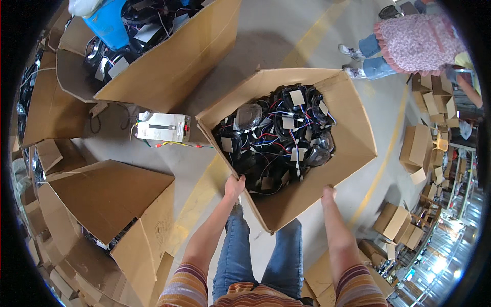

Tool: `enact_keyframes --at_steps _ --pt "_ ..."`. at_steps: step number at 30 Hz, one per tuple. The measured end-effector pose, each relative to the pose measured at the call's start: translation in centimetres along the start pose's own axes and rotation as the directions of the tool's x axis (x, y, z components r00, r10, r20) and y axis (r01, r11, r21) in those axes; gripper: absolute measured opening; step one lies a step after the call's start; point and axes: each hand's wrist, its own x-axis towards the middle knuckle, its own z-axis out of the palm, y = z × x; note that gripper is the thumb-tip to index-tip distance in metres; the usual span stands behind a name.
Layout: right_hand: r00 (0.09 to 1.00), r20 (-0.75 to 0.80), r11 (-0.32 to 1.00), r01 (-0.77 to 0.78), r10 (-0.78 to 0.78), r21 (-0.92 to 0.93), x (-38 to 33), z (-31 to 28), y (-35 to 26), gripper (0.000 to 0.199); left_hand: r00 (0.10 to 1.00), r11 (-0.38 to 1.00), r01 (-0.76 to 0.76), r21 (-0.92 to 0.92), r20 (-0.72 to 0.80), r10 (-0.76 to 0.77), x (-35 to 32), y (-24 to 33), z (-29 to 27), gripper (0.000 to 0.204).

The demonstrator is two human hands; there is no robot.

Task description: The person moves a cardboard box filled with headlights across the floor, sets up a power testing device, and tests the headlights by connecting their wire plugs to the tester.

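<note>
A left hand (235, 186) grips the left edge of an open-topped cardboard box (353, 120) already loaded with wired black parts (279, 135), the right hand (329, 192) at its near-right edge, hold unclear

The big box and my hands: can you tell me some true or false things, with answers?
1. The left hand grips the edge of the big box. True.
2. Everything in the big box is yellow. False: it holds many black parts.
3. The right hand touches the blue thing. False: it is at the big box's near side.
4. The silver case is left of the big box. True.
</note>
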Motion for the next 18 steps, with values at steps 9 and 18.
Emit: enact_keyframes --at_steps 9,18 --pt "0.894 0.34 0.858 0.401 -0.29 -0.321 8.6 -1.3 -16.1 0.028 0.976 0.835 0.208 -0.509 0.171 -0.138 -0.6 11.2 5.3 0.042" --pt "0.909 0.261 0.91 0.375 -0.324 -0.177 5.4 -2.5 -6.8 0.041 0.95 0.922 0.304 -0.238 0.144 -0.276 -3.0 9.6 8.5 0.047"
